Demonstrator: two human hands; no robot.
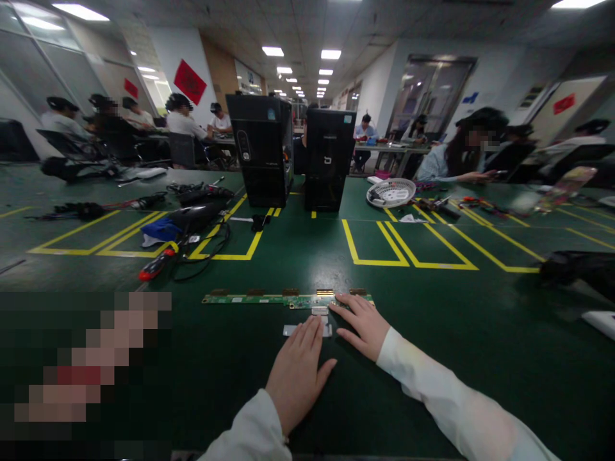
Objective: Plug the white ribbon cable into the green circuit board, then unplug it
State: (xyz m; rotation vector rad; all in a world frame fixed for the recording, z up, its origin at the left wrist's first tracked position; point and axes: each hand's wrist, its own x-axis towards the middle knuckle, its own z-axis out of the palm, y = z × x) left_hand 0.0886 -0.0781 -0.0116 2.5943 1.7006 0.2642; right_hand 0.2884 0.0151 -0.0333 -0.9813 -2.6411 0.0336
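Observation:
A long, narrow green circuit board [266, 299] lies across the green table in front of me. My right hand [362, 325] rests on its right end, palm down with the fingers spread. A white flat piece [291, 330] lies just below the board, near a small connector [319, 311] at the board's lower edge. My left hand [300, 371] lies flat over the white piece, fingertips by the connector and thumb apart. The fingers hide part of the white piece.
Two black computer towers [264, 153] [330, 160] stand further back. A red screwdriver [157, 264], a blue cloth [161, 230] and cables lie at left. A white round basket [391, 192] sits back right. A person [461, 153] sits beyond the table. Pixelation covers the lower left.

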